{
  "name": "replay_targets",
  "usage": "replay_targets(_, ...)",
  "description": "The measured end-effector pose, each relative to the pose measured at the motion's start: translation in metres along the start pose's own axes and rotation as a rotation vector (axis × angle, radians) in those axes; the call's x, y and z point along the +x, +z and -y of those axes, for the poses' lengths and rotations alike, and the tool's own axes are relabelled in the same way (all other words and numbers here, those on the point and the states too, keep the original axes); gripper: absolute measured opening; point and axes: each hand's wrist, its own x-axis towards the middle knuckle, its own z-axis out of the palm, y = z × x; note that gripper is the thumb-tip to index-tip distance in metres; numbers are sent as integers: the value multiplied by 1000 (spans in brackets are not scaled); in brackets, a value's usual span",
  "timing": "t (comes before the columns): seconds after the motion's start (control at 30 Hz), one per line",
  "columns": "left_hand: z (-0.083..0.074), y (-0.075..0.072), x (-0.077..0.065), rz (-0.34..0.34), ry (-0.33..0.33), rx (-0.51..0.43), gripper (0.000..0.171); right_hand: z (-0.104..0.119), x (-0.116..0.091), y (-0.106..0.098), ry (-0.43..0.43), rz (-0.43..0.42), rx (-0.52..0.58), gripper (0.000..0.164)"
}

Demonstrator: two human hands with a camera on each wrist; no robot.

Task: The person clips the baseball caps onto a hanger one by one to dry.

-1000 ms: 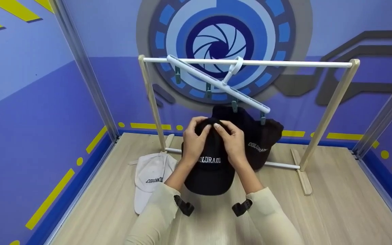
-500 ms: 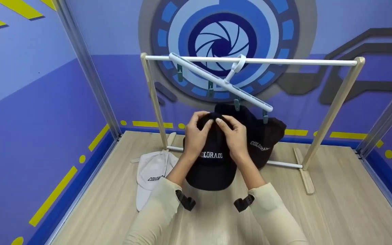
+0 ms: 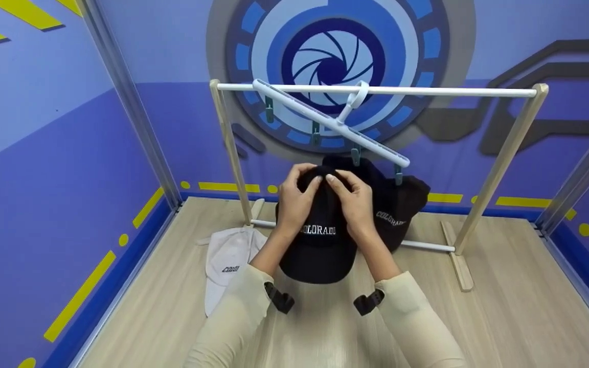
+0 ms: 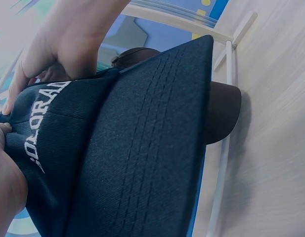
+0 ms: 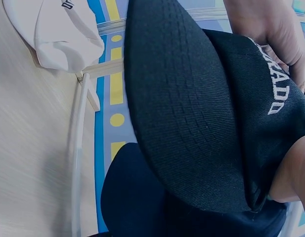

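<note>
A black fabric cap with white lettering (image 3: pixel 317 260) is gripped at its crown by the left hand (image 3: pixel 295 202) and the right hand (image 3: pixel 357 204), above the pale wooden worktop (image 3: pixel 320 332). On the far side, to the right, a dark brown fabric cap (image 3: pixel 399 207) is hung from a tilted white bar-shaped hanger (image 3: pixel 371 143).

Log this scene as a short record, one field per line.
Left hand: grips the front black cap by its crown
Right hand: grips the crown's other side
Hanger: white, tilted, hooked over the rack bar
Clips: four, green
Behind: dark cap, white lettering
Table: pale cap lies near the left sleeve
</note>
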Motion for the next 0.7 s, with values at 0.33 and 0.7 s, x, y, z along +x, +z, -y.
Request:
replay_targets(0.33,1,1,4,0,-1,26,24,-14,9,-3,1,6,-7,25)
replay_targets(0.7,-2,-10,12,133,20,146,18,-26,24,-22,-68,132,-274,25)
